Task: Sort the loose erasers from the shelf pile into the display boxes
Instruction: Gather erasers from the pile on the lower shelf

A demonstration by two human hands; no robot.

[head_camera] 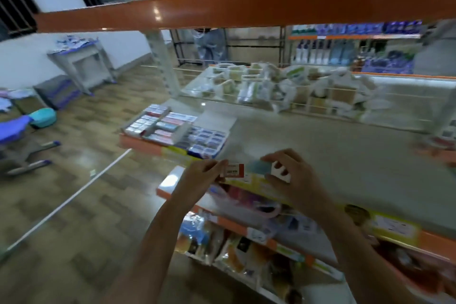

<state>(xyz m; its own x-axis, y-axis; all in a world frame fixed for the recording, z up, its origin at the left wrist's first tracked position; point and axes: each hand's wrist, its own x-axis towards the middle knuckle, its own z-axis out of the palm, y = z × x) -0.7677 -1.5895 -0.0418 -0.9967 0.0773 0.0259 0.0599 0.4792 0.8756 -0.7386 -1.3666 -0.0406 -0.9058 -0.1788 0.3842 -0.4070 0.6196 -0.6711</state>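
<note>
Over the shelf (320,145), hands pinch erasers, labels illegibly blurred.

One view only, riding on the person's head and looking forward and down across the grey shelf (308,136), so both forearms rise from the bottom edge and the hands (249,170) meet close below the lens at the shelf's front lip. The wide-angle lens bows the orange beam (246,5) of the shelf above into a slanting band across the top, and takes in tiled floor (74,192) far to the left and the lower shelves (246,249) underneath. The display boxes (177,131) sit just beyond the hands to the left, the wire-fenced back of the shelf lies farther off, and the whole picture is softened by blur.
</note>
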